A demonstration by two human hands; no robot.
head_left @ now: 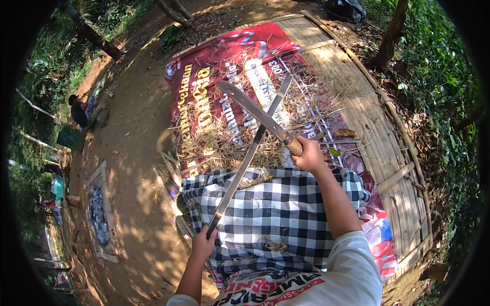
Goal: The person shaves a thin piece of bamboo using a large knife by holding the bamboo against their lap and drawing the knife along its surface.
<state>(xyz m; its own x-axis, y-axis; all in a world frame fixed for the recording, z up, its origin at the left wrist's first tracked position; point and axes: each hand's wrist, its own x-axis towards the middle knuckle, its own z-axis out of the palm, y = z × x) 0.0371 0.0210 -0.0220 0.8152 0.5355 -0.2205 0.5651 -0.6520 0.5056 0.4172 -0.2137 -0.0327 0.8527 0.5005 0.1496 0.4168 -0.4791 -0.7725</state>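
Note:
My right hand (309, 154) is closed around the wooden handle of a machete (248, 103), whose broad blade points to the far left. In my left hand (204, 243) is the near end of a long, narrow bamboo strip (240, 173), dark along its flat face and tan along one edge. It slants up and to the right, and the machete crosses it near the middle of the blade. From this view I cannot tell whether the two touch. A black-and-white checked cloth (275, 204) covers my lap, with a few shavings on it.
Ahead lies a red printed banner (224, 58) strewn with dry shavings (204, 137), over a bamboo platform (377, 107). To the left, a framed patch of ash (98, 214) sits on bare earth. A seated person (80, 110) is farther off, near a green crate (70, 137).

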